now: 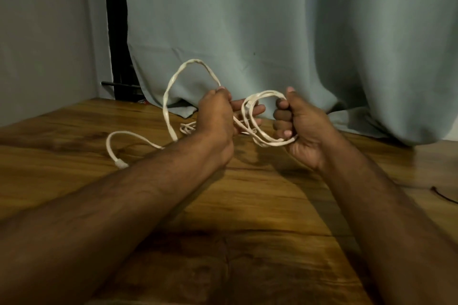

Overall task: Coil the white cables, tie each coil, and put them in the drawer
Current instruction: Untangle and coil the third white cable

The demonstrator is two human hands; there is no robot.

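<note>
A white cable (168, 96) is held above the wooden table (260, 205). My right hand (302, 124) grips a small coil (257, 131) of several loops of it. My left hand (218, 116) pinches the free length between thumb and forefinger, its other fingers stretched toward the coil. From that pinch the cable arches up in a big loop, drops to the table and ends in a white plug (121, 163) near my left forearm. A second bit of white cable (187, 129) lies on the table behind my left hand, partly hidden. No drawer is in view.
A grey-green curtain (272, 32) hangs behind the table and bunches on its far edge. A dark vertical frame (116, 32) stands at the left of the curtain. A thin dark cord (443, 195) lies at the table's right edge.
</note>
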